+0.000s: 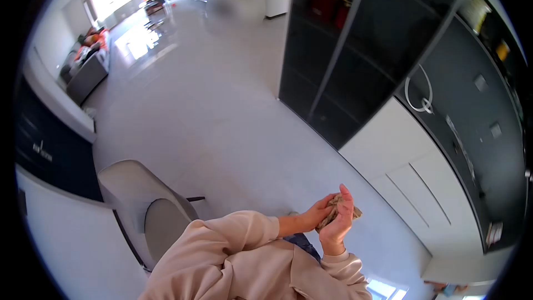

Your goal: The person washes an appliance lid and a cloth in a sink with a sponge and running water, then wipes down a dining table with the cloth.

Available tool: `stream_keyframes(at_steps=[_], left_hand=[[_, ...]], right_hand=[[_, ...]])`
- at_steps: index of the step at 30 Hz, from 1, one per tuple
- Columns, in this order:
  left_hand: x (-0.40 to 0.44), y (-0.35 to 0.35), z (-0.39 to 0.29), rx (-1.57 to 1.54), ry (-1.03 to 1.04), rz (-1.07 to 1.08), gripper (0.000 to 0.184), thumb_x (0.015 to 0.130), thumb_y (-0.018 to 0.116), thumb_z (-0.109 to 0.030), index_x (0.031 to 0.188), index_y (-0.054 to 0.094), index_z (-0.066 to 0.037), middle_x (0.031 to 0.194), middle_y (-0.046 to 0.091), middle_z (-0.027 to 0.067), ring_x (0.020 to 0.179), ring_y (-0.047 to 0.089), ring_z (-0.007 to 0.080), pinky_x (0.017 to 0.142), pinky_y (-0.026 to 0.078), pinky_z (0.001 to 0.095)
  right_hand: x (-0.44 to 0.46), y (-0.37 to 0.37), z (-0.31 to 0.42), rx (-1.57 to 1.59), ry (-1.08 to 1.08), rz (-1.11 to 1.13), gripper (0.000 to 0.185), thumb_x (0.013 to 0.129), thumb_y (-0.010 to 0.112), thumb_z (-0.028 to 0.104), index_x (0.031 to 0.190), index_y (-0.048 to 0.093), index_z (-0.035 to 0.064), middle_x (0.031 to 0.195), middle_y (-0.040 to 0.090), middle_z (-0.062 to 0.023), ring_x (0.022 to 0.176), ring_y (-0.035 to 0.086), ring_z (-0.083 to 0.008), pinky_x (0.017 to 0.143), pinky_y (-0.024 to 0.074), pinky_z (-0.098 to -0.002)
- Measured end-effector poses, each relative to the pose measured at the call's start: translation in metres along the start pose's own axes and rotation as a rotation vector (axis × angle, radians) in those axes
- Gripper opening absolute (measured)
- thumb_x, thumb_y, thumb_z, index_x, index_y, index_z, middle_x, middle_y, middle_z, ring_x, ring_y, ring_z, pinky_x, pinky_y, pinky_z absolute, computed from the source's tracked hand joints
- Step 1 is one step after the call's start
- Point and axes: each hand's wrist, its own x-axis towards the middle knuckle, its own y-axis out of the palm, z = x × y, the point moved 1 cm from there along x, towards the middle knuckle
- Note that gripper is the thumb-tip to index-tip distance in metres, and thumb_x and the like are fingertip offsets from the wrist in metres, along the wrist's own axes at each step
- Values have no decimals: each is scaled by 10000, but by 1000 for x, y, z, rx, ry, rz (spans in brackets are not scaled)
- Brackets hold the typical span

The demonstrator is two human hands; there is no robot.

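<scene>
A crumpled brown cloth-like thing (335, 211) is between my two hands, low and right of centre in the head view. My left hand (311, 218) reaches in from the left, its fingers closed on the near side of the bundle. From below comes my right hand (340, 226), with the palm against the bundle and the fingers pointing up around it. Part of the bundle sticks out past the right hand. Both hands are held above the pale floor, in front of my beige sleeves.
A grey chair (161, 216) stands at the lower left. On the right are a tall dark glass-door cabinet (338, 66) and a white drawer unit (411, 172) with a dark shelf. A sofa (86, 75) is far left. The glossy floor (211, 100) runs toward a bright window.
</scene>
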Motion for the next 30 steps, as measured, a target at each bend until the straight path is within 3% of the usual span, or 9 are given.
stream_keyframes(at_steps=[4, 6, 9, 12, 17, 20, 22, 24, 30], left_hand=[[21, -49, -69, 50, 42, -388, 375, 896, 428, -130, 1265, 395, -73, 1189, 495, 75, 1104, 478, 188, 923, 411, 315], [23, -96, -97, -15, 91, -494, 365, 860, 482, -150, 1215, 453, -69, 1175, 523, 93, 1072, 513, 247, 878, 445, 365], [14, -151, -148, -332, 140, -443, 363, 878, 458, -223, 1217, 461, -91, 1144, 552, 103, 986, 568, 265, 792, 496, 407], [-10, -219, -163, -388, 322, -363, 427, 887, 437, -296, 1261, 424, -89, 1165, 548, 123, 973, 572, 282, 761, 506, 426], [0, -259, -231, -491, 515, -571, 450, 848, 484, -174, 1280, 392, -89, 1249, 479, 146, 1079, 515, 315, 895, 453, 454], [13, -303, -286, -486, 560, -476, 527, 809, 488, -98, 1317, 351, -79, 1292, 441, 131, 1135, 481, 290, 940, 427, 430], [20, -334, -322, -358, 464, -596, 655, 756, 516, -63, 1368, 283, -78, 1321, 411, 126, 1171, 460, 260, 985, 394, 390], [34, -366, -370, -269, 454, -581, 657, 753, 510, -45, 1369, 282, -72, 1321, 410, 124, 1172, 460, 256, 985, 394, 386], [87, -450, -488, -141, 352, -536, 577, 792, 478, 1, 1345, 322, -46, 1292, 441, 97, 1166, 458, 209, 984, 388, 351]], right_hand=[[53, 54, 3, -36, 178, 406, 480, 757, 431, 210, 1184, 485, -4, 1160, 504, -62, 1160, 404, -160, 985, 274, -314], [81, 67, -4, -121, 331, 400, 446, 763, 481, 166, 1176, 488, -1, 1154, 508, -71, 1113, 430, -172, 969, 300, -303], [144, 82, -39, -244, 485, 456, 424, 787, 585, 109, 1187, 484, 15, 1153, 508, -81, 1062, 455, -167, 944, 332, -281], [191, 97, -127, -361, 526, 461, 380, 825, 594, 200, 1150, 507, 24, 1073, 543, -48, 981, 485, -124, 882, 380, -271], [242, 201, -225, -422, 990, 843, 336, 841, 594, 272, 1065, 572, 22, 1018, 588, -42, 942, 524, -128, 821, 440, -288], [267, 276, -245, -486, 930, 796, 296, 848, 590, 245, 1042, 593, 22, 1016, 607, -49, 935, 548, -137, 816, 448, -288], [296, 316, -267, -467, 901, 765, 277, 849, 588, 212, 1047, 593, 19, 1010, 614, -51, 922, 558, -137, 813, 447, -281], [329, 349, -280, -369, 846, 691, 224, 841, 589, 118, 1040, 596, 14, 979, 630, -48, 880, 576, -135, 802, 443, -262], [429, 445, -302, -289, 610, 601, 238, 800, 637, 115, 1006, 597, 3, 951, 627, -41, 848, 563, -121, 778, 440, -249]])
